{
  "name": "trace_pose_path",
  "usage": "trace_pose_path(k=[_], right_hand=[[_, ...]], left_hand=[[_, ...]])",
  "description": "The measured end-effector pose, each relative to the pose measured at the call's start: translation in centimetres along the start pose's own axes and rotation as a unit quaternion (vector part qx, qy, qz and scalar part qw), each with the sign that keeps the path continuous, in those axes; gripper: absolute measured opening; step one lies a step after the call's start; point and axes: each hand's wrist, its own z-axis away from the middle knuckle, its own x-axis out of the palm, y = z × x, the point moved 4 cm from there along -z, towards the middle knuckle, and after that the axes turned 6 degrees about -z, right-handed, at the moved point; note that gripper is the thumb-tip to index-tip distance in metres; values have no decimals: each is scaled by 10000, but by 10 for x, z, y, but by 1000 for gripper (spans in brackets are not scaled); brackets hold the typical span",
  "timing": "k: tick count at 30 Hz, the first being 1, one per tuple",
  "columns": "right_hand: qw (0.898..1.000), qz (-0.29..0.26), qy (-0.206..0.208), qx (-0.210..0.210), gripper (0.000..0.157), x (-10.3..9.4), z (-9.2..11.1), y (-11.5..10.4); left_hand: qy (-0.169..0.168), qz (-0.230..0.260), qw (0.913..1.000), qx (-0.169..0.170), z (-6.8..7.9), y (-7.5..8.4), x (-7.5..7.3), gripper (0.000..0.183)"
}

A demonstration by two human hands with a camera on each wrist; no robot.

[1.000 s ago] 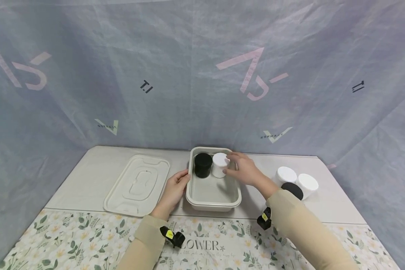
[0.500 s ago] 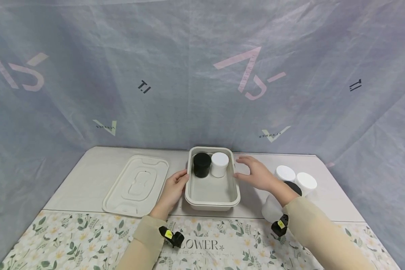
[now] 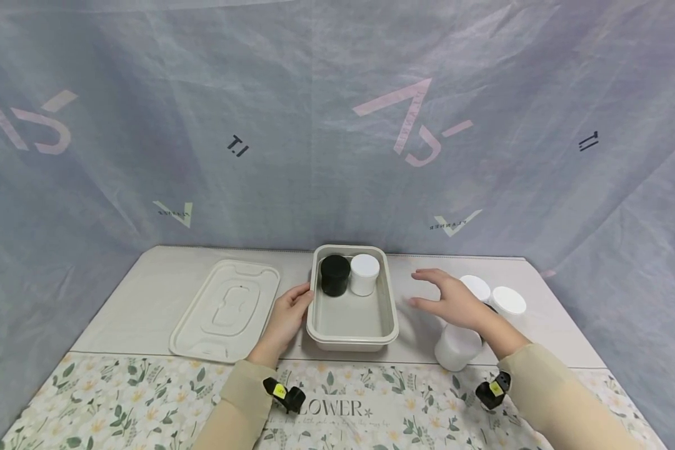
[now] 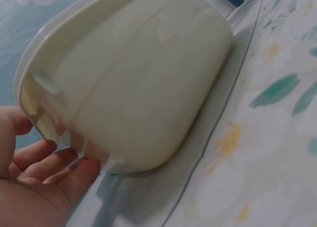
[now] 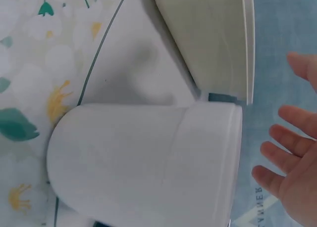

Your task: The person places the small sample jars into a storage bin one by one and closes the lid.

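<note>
My left hand holds the left rim of a cream plastic storage box; in the left wrist view the fingertips lie beneath the rim. A black lidded jar and a white lidded jar stand side by side at the box's back end. To the right of the box, my right hand hovers with its fingers spread and holds nothing. Below it on the table is a white jar, large in the right wrist view. Two more white jars stand beyond my right wrist, with a black jar mostly hidden there.
The box's cream lid lies flat to the left. A floral mat covers the front of the table. A grey-blue cloth hangs behind the table.
My right hand has let go of the white jar in the box and moved right, out over the jars. The near white jar has come into sight. My left hand stays on the rim.
</note>
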Motion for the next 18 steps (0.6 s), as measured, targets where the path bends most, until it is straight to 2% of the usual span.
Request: trace_pose_path(k=[10, 18], right_hand=[[9984, -517, 211, -86, 55, -7, 19, 9], [9987, -512, 52, 52, 59, -17, 36, 17]], left_hand=[[21, -6, 10000, 13, 1, -1, 0, 44], [67, -3, 10000, 29, 2, 1, 1, 42]])
